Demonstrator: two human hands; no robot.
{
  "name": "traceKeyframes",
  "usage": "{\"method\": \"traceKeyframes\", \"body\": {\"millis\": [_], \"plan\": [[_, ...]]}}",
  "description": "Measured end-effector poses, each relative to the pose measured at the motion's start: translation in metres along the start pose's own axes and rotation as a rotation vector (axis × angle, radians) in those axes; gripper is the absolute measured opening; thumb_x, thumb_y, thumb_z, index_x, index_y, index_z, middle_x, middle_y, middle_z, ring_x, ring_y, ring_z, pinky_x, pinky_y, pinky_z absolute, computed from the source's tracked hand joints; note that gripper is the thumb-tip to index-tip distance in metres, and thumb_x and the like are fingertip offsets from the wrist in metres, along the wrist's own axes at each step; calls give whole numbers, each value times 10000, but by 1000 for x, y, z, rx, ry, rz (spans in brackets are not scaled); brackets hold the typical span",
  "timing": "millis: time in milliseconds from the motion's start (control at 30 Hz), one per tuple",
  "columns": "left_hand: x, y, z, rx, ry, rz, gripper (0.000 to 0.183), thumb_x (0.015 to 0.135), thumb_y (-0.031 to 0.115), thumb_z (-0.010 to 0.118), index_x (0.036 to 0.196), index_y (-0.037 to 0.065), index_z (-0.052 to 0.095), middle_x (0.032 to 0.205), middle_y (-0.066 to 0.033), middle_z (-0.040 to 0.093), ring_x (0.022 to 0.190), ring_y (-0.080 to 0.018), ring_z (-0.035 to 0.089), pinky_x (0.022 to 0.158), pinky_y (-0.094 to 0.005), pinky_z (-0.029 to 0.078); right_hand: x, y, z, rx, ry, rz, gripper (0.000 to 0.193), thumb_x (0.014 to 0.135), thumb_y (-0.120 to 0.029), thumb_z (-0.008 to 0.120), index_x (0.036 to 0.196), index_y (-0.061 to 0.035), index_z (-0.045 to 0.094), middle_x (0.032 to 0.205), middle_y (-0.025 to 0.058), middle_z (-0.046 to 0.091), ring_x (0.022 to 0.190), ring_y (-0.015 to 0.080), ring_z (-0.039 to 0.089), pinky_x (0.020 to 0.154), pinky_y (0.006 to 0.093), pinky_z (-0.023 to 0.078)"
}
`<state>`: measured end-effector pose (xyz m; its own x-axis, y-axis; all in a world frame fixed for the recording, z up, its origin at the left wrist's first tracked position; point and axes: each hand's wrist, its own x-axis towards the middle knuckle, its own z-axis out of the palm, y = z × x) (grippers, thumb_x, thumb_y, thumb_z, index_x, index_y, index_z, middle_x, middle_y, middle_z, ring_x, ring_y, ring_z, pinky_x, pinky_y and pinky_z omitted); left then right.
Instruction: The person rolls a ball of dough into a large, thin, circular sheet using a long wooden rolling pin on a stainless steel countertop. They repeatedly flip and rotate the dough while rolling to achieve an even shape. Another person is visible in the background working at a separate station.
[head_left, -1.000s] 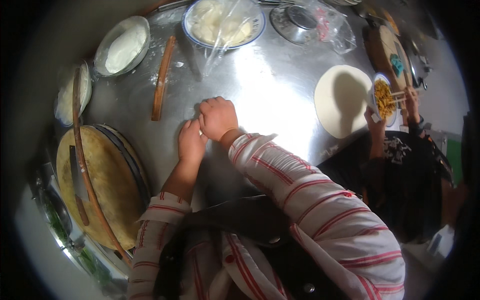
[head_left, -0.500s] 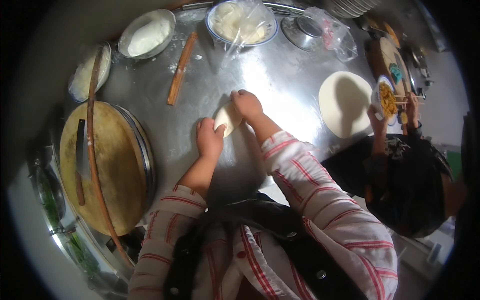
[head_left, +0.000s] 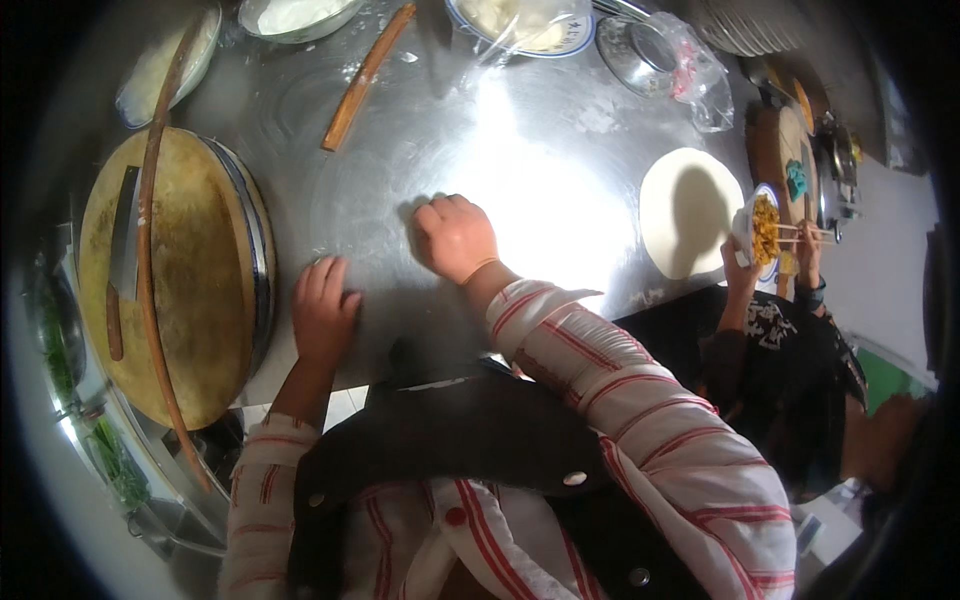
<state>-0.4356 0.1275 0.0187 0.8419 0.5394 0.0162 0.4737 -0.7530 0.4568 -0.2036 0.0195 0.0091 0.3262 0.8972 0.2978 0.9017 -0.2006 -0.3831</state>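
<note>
My right hand (head_left: 460, 238) is closed, its knuckles up, low over the steel tabletop (head_left: 270, 195) near the middle. Whatever lies in or under its curled fingers is hidden. My left hand (head_left: 324, 310) lies on the near part of the tabletop, fingers stretched forward and thumb apart, with nothing visible in it. A flat, pale round of dough (head_left: 690, 235) lies to the right, partly in shadow. Beyond my hands a short wooden rolling pin (head_left: 368, 78) rests at a slant.
At left, a round chopping board (head_left: 205, 270) bears a knife (head_left: 124, 240) and a long wooden stick (head_left: 148, 215). Bowls (head_left: 525, 45) and a metal lid (head_left: 637, 55) stand at the back. On the right, another person's hands (head_left: 738, 265) hold a bowl of food (head_left: 765, 232) and chopsticks.
My hands have parted: the left moved back to the left, the right stayed near the middle. The small dough piece they held between them is out of sight. The camera view has shifted.
</note>
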Motion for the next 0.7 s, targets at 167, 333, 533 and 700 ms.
{"method": "traceKeyframes", "body": {"millis": [167, 333, 533, 700], "plan": [[-36, -19, 6, 166, 12, -19, 588, 785, 185, 702, 1331, 74, 514, 1405, -146, 472, 1344, -357, 396, 1108, -509, 316, 24, 7, 2, 13, 58, -5, 79, 732, -112, 611, 804, -96, 584, 770, 90, 601, 766, 292, 590, 674, 411, 496], [-29, -23, 8, 157, 47, 6, 567, 797, 166, 648, 1341, 72, 520, 1422, -150, 470, 1337, -367, 409, 1106, -503, 325, 47, 17, 2, 97, -74, 197, 124, 861, -168, 585, 843, -48, 608, 759, 153, 625, 766, 353, 612, 709, 451, 490], [-14, -30, 7, 161, 62, -32, 501, 795, 167, 627, 1280, 52, 578, 1378, -152, 522, 1315, -365, 430, 1118, -481, 331, 71, 28, -47, 587, -551, 663, 348, 904, -338, 530, 958, -27, 678, 972, 170, 708, 949, 371, 651, 841, 446, 508], [-17, -18, 4, 154, 70, -34, 492, 797, 141, 629, 1278, 51, 579, 1372, -149, 525, 1304, -358, 439, 1116, -483, 332, 5, 8, -30, -20, -100, 229, 147, 821, -221, 619, 828, -76, 636, 869, 121, 628, 839, 330, 616, 732, 435, 502]]}}
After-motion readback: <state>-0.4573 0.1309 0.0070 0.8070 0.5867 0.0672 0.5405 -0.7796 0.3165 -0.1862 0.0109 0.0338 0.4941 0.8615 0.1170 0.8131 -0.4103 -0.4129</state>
